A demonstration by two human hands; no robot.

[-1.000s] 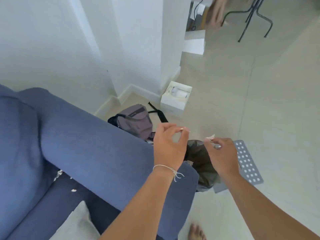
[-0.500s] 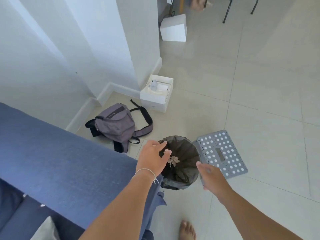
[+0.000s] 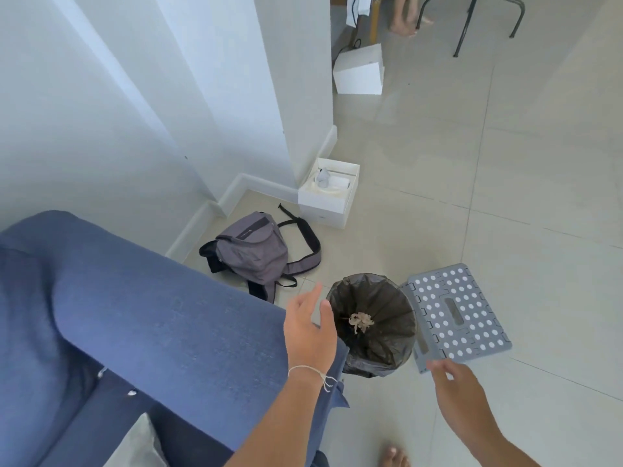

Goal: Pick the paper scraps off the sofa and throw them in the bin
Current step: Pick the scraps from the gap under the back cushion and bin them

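Item: bin [image 3: 403, 360]. Round, lined with a black bag, standing on the floor tiles just beside the end of the sofa arm [image 3: 161, 311]. Likely set there so scraps can be dropped over the arm without stepping away. A clump of crumpled paper [image 3: 361, 322] lies at the bottom of the bag.

Item: left hand [image 3: 308, 326]. Over the end of the sofa arm, at the bin's near rim; fingers extended and loosely spread, grip wide, holding nothing visible. A string bracelet sits at the wrist.

Item: right hand [image 3: 453, 387]. On the near side of the bin, beside the corner of the grey perforated panel [image 3: 458, 315]. Seen from the back, fingers relaxed; nothing visible in the grip.

Item: paper scraps [image 3: 132, 392]. A few white bits remain on the sofa seat, in the crease below the arm, well apart from the bin. Judgement: the task is unfinished; another pass at the seat is called for.

Edges and room: the bin mouth is open and unobstructed from above. The perforated panel lies flat touching or just beside its right side; a grey backpack [image 3: 253, 251] and an open white box [image 3: 328, 193] lie beyond, near the wall. The floor to the right offers free passage. A bare foot [image 3: 394, 456] stands near the bin.
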